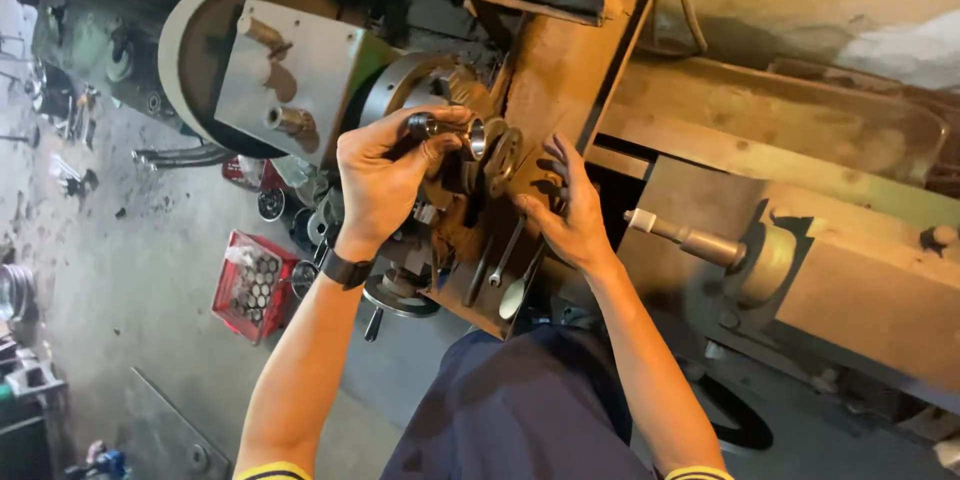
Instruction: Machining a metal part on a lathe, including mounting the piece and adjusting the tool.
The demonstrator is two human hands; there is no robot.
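A large worn grey-brown metal lathe is filling the view. The left hand is closing around a short shiny steel cylindrical part, its long axis pointing right toward the round grey chuck area. The right hand, fingers spread and holding nothing, is resting just right of it beside a flat steel spanner.

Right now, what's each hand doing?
Left hand: closed around a shiny metal cylinder.
Right hand: open, fingers spread, resting on the lathe carriage, holding nothing.
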